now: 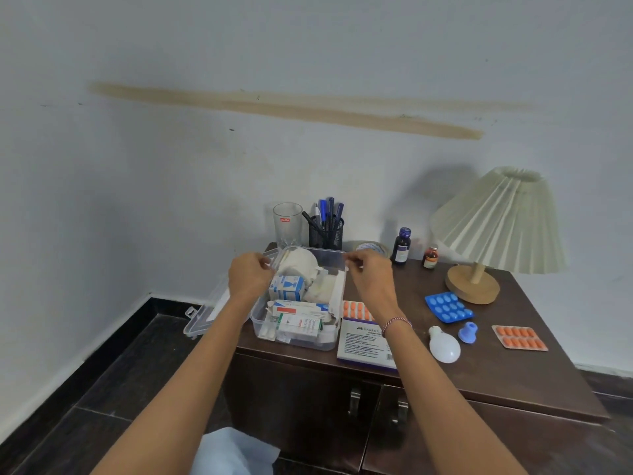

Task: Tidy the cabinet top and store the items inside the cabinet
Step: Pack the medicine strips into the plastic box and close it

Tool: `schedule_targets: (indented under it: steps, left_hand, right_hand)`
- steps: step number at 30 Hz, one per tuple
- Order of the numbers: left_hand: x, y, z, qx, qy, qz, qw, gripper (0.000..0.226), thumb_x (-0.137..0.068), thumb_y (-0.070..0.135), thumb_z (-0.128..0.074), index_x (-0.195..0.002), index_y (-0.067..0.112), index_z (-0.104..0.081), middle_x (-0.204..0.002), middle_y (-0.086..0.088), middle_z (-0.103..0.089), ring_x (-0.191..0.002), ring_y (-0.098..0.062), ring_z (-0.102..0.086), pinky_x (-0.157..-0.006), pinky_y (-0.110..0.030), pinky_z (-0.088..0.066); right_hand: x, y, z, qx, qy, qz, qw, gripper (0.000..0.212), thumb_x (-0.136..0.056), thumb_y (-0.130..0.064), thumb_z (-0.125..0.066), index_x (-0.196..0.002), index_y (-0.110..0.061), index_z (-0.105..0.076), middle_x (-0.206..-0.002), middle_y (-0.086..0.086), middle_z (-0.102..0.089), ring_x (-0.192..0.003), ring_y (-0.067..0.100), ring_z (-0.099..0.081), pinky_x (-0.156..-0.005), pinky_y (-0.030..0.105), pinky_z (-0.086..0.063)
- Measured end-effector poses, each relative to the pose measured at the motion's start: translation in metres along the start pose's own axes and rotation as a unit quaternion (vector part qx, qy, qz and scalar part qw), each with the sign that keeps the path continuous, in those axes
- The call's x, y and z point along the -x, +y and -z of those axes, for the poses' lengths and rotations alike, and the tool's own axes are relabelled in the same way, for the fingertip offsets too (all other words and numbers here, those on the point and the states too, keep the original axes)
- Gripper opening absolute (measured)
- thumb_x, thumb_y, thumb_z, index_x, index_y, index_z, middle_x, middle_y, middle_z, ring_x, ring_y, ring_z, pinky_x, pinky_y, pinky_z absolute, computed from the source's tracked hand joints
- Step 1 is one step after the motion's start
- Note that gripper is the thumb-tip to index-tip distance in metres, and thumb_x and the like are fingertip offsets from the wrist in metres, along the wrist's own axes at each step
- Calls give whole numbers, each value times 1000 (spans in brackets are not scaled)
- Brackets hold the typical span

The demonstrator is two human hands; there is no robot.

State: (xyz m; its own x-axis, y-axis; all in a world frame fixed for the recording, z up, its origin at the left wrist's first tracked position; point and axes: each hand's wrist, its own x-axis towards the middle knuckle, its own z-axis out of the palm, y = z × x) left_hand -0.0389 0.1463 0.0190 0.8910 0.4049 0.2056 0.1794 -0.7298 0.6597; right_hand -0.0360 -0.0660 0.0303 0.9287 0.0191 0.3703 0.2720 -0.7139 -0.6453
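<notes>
Left hand [250, 277] and right hand [371, 274] are at the far corners of the clear plastic medicine box [298, 342] on the dark tabletop [479, 371], fingers [264, 260] pinching its rim; the box's length runs toward the person, squarely between both.

The glass [287, 224] bears a red label reading "cello". The white box [363, 344] shows "FABER"; its smaller print is illegible.

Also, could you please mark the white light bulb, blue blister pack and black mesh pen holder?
White light bulb [444, 346]: head view, glass globe.
Blue blister pack [448, 307]: head view, centre.
Black mesh pen holder [327, 236]: head view, front wall.
</notes>
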Motion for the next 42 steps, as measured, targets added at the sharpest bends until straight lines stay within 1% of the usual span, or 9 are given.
schedule_targets:
  steps: [3, 7, 11, 15, 18, 22, 26, 31, 42]
  left_hand:
    - [13, 34, -14, 17, 1, -69, 997, 26, -84, 14, -67, -110, 10, -71, -109, -8, -71, -98, -22, -66, -91, -30, -48]
    - [31, 76, -38, 19, -65, -170, 983, 21, -85, 6, -62, -102, 8, -73, -103, -9, -73, -97, -23, -66, -92, -31, -49]
    - [48, 97, -73, -45, -163, -262, 950, 23, -84, 5, -57, -101, 8, -72, -101, -10, -71, -95, -26, -65, -87, -37, -51]
    - [49, 96, -96, -118, -268, -298, 909, 31, -84, 1, -57, -113, 6, -66, -112, -12, -68, -103, -27, -64, -90, -39, -52]
    - [43, 94, -105, -191, -305, -306, 882, 31, -84, 4, -60, -115, 4, -62, -114, -13, -65, -104, -28, -63, -91, -39, -52]
    - [41, 99, -108, -208, -313, -305, 875, 29, -85, 7, -62, -114, 5, -64, -113, -14, -66, -100, -29, -65, -89, -40, -53]
    - [41, 101, -108, -214, -309, -305, 875, 26, -85, 11, -64, -111, 8, -67, -108, -13, -68, -96, -29, -65, -86, -38, -54]
    - [44, 103, -108, -206, -304, -300, 880, 24, -83, 16, -68, -105, 10, -66, -103, -10, -67, -93, -27, -64, -85, -38, -54]
    - [49, 103, -111, -202, -266, -309, 891, 26, -86, 14, -64, -112, 9, -65, -112, -13, -63, -100, -28, -62, -81, -32, -49]
  right_hand:
    - [-4, 13, 9, 3, 4, -31, 1000, 24, -93, -13, -56, -113, -13, -69, -111, 7, -71, -97, 17, -65, -83, 15, -42]
    - [-7, 31, 20, 40, -38, -88, 995, 24, -90, -13, -61, -112, -8, -70, -113, 11, -70, -103, 21, -64, -92, 25, -46]
    - [-6, 49, 28, 113, -116, -132, 978, 24, -87, -14, -64, -107, -3, -70, -112, 15, -68, -107, 28, -62, -91, 32, -47]
    - [-6, 61, 28, 139, -185, -155, 960, 29, -85, -11, -65, -111, 3, -65, -114, 20, -66, -109, 32, -62, -94, 35, -49]
    - [-8, 68, 28, 134, -216, -162, 954, 29, -83, -10, -69, -108, 5, -67, -110, 20, -68, -105, 31, -65, -94, 37, -52]
    - [-12, 72, 27, 118, -249, -154, 949, 26, -80, -10, -72, -102, 4, -71, -100, 18, -73, -93, 25, -71, -89, 35, -55]
    - [-13, 69, 24, 120, -276, -158, 940, 35, -75, -15, -77, -107, -3, -70, -103, 9, -72, -79, 14, -66, -73, 21, -55]
    - [-11, 66, 20, 166, -262, -124, 942, 32, -73, -16, -78, -104, -7, -73, -106, 10, -72, -104, 19, -65, -94, 29, -49]
    - [-13, 75, 19, 145, -227, -139, 953, 35, -77, -11, -74, -109, -2, -67, -109, 16, -69, -100, 27, -65, -92, 37, -52]
